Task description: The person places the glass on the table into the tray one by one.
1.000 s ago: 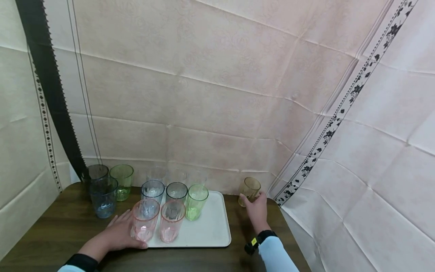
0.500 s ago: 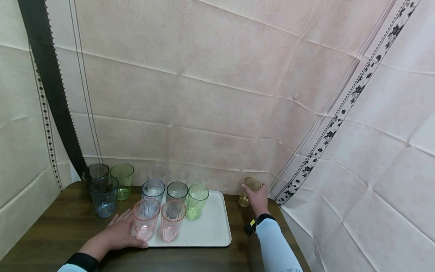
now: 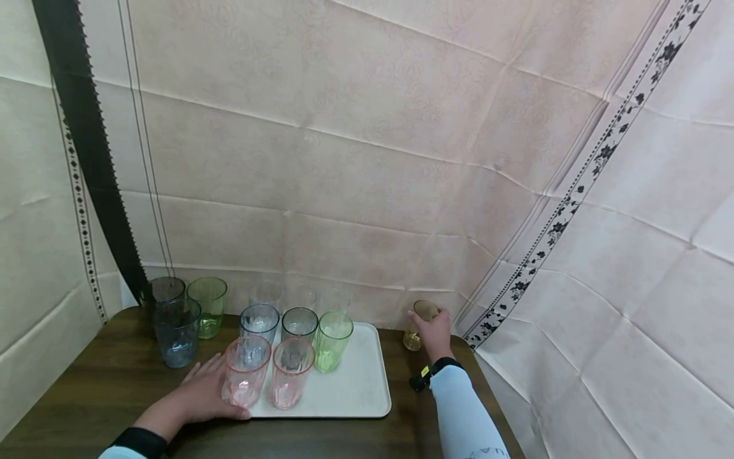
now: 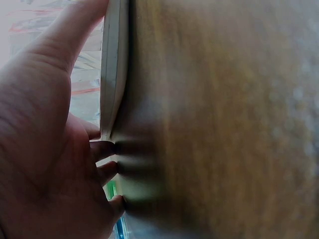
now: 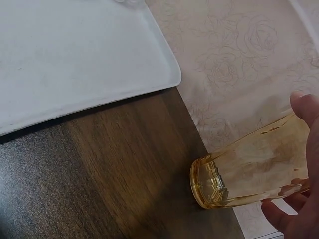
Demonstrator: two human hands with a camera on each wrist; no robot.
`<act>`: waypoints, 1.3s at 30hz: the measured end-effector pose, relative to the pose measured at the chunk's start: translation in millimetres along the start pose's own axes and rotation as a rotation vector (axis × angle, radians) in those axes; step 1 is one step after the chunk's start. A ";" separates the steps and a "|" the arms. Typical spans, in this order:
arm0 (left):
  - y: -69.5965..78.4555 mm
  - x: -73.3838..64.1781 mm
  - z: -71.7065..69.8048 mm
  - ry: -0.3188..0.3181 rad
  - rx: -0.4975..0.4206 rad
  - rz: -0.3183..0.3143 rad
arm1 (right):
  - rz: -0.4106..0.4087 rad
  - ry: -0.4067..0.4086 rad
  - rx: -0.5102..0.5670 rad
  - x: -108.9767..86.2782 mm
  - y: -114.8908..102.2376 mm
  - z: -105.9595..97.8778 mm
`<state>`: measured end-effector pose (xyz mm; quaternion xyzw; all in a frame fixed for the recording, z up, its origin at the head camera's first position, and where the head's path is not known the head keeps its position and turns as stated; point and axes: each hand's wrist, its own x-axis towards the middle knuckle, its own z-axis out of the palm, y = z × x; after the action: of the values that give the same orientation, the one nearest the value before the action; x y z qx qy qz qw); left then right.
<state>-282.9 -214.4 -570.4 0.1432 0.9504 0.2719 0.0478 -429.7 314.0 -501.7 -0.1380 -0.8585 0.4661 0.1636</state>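
Observation:
My right hand [image 3: 434,333] holds an amber drinking glass [image 5: 254,167] by its upper part, thumb on one side and fingers on the other. Its base is low at the table's back edge; whether it touches the wood I cannot tell. My left hand [image 3: 197,392] rests at the near left corner of the white tray [image 3: 367,392], with the thumb along the front edge and extended fingers along the left side. Closest to that hand stands a pink glass [image 3: 245,382]. In the left wrist view, fingertips [image 4: 115,204] reach the tabletop beside the tray.
The tray also carries another pink glass [image 3: 287,386], a green glass [image 3: 329,350], a blue glass [image 3: 259,320], a grey glass [image 3: 299,322] and faint clear glasses [image 3: 301,296] behind. Left of it stand more glasses [image 3: 178,341] on the brown table [image 3: 69,395]. Cloth [image 3: 367,159] hangs behind.
My right hand has shifted slightly farther back and wrapped more fully round the amber glass, which has hardly moved. My left hand and the tray stay put.

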 end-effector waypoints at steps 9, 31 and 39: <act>-0.4 0.2 -0.3 0.000 0.013 0.012 | -0.007 -0.029 -0.006 -7.3 1.2 -5.4; -0.8 -3.6 -1.3 0.029 0.035 0.044 | -0.175 -0.162 -0.104 -103.9 -27.9 -36.0; -1.7 -0.7 -0.4 0.017 0.040 0.038 | -0.183 -0.169 -0.120 -129.2 -34.8 -46.5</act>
<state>-282.7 -216.2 -570.9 0.1599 0.9532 0.2547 0.0314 -296.3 280.5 -468.1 -0.0290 -0.9045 0.4070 0.1240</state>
